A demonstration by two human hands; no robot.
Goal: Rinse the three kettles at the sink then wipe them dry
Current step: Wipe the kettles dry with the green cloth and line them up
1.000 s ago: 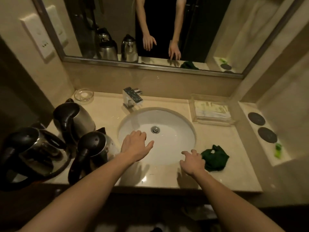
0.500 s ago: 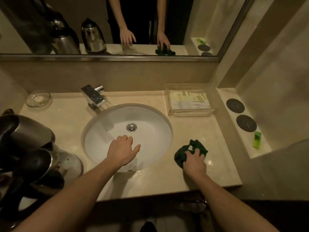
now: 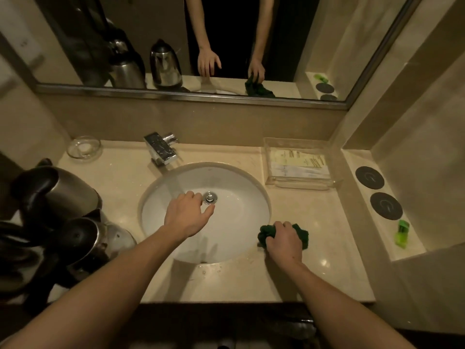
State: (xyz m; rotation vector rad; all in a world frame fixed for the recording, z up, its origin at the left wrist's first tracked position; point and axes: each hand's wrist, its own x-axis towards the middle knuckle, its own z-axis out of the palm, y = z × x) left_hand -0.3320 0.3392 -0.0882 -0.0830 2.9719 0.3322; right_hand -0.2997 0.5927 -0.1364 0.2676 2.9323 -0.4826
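Third kettle (image 3: 15,250) blurred, cut by left edge; cloth (image 3: 300,235) mostly hidden under right hand (image 3: 283,241).

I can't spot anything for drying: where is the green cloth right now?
The green cloth lies bunched on the counter just right of the sink, near the front edge, gripped under the right hand.
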